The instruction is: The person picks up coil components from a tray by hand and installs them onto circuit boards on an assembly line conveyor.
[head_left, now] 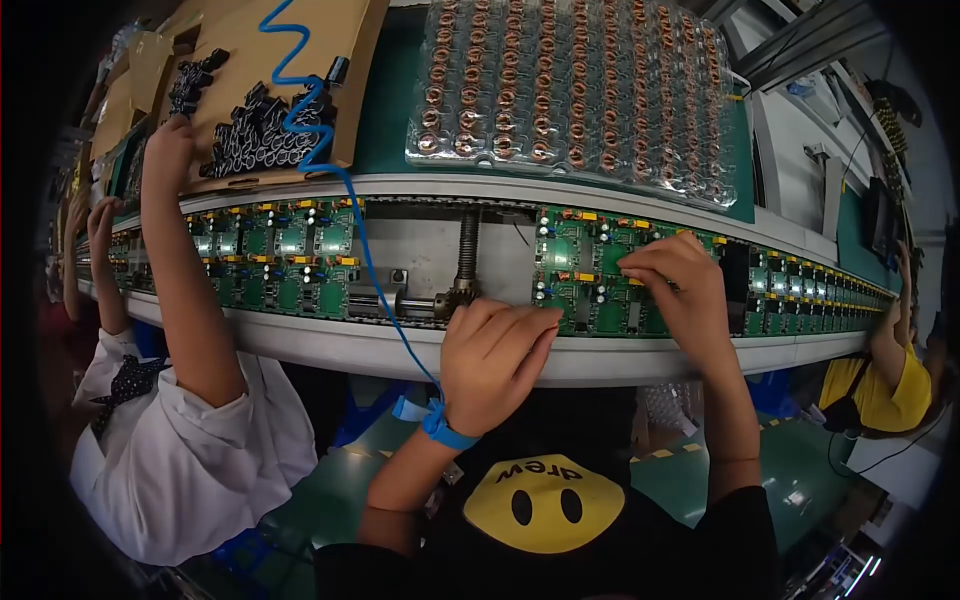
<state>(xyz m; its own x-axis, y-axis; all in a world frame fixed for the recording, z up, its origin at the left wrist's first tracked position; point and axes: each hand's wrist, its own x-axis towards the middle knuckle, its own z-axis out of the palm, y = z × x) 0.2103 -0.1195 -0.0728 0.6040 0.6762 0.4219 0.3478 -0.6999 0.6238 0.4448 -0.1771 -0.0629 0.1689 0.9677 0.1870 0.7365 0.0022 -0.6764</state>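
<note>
A green circuit board panel [575,250] lies on the conveyor in front of me, carrying yellow, orange and silver components. Over its middle, my right hand [690,290] has thumb and index finger pinched together just above the board surface. Whatever may be between those fingertips is too small to make out. My left hand [490,360] is at the panel's lower left corner, fingers curled and thumb pressed towards the index finger; what it holds, if anything, is hidden. A blue wrist strap [450,432] with a coiled blue cord [368,255] is around my left wrist.
Behind the conveyor stands a clear plastic tray [480,158] of copper-wound coils. Black capacitors [255,135] lie in a cardboard box [350,60], where a co-worker's hand [170,145] reaches. More board panels [300,235] line the conveyor. A person in yellow [895,390] works at right.
</note>
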